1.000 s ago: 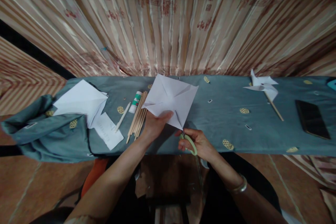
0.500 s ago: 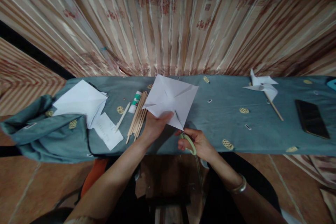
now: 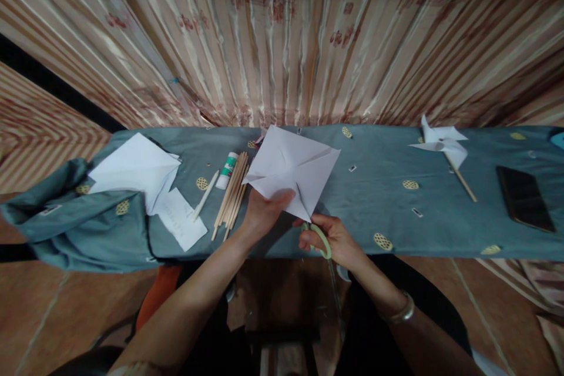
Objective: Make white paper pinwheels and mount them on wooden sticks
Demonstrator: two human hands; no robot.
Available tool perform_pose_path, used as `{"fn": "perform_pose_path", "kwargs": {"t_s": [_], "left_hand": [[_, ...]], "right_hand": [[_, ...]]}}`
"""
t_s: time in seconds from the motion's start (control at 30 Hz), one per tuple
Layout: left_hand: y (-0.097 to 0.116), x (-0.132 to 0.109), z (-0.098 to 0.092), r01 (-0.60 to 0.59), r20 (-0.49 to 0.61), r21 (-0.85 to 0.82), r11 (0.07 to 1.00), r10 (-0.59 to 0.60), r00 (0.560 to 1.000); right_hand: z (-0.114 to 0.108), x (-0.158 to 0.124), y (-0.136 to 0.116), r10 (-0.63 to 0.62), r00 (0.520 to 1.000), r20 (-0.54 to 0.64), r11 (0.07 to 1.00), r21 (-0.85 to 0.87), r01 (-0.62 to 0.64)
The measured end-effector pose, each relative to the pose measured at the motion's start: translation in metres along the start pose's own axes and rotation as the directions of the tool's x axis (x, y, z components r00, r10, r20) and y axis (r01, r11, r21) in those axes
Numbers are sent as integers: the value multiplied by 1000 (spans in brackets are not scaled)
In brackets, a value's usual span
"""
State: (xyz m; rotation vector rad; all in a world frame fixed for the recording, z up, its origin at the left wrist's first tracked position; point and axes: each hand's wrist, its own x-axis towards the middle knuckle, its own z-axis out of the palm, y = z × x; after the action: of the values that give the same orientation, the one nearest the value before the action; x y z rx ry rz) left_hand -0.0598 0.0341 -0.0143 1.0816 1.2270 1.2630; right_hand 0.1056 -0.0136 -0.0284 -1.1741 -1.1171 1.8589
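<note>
My left hand (image 3: pixel 263 212) pinches the near edge of a creased white paper square (image 3: pixel 293 167), holding it tilted above the teal-covered table (image 3: pixel 379 188). My right hand (image 3: pixel 330 239) grips green-handled scissors (image 3: pixel 321 239) just below the paper's near corner; the blades point into a slit in the paper. A bundle of wooden sticks (image 3: pixel 232 192) lies left of the left hand.
A glue stick (image 3: pixel 228 169) and a white pen (image 3: pixel 206 195) lie by the sticks. Loose white sheets (image 3: pixel 136 170) and a slip of paper (image 3: pixel 180 218) rest at left. A finished paper pinwheel (image 3: pixel 443 147) and a black phone (image 3: pixel 524 198) lie at right. A curtain hangs behind.
The paper square has turned slightly and shifted right, its right corner swinging outward. The scissors stay at its near corner.
</note>
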Motion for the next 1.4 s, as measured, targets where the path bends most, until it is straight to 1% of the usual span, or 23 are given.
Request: {"fn": "perform_pose_path", "kwargs": {"t_s": [0.27, 0.37, 0.53, 0.67, 0.8, 0.93, 1.17, 1.4], "left_hand": [[-2, 0, -1, -22, 6, 23, 1000, 22, 1000], [-1, 0, -1, -9, 2, 33, 999, 9, 1000], [4, -3, 0, 29, 16, 39, 999, -30, 999], [4, -4, 1, 17, 26, 71, 997, -19, 1000], [-1, -4, 1, 17, 30, 66, 998, -19, 999], [-3, -3, 0, 15, 17, 60, 998, -16, 1000], [-2, -3, 1, 25, 4, 80, 996, -26, 1000], [2, -6, 2, 50, 25, 70, 996, -52, 998]], "right_hand": [[2, 2, 0, 24, 999, -29, 999, 34, -23], [3, 3, 1, 34, 999, -34, 998, 49, -33], [1, 3, 1, 9, 1000, -28, 1000, 15, -8], [2, 2, -2, -13, 999, -46, 1000, -4, 12], [3, 1, -4, -2, 998, -60, 1000, 8, 3], [2, 2, -3, 5, 999, -49, 1000, 1, -4], [3, 3, 2, -6, 998, -58, 1000, 16, 7], [2, 3, 4, -13, 997, -72, 1000, 7, 14]]}}
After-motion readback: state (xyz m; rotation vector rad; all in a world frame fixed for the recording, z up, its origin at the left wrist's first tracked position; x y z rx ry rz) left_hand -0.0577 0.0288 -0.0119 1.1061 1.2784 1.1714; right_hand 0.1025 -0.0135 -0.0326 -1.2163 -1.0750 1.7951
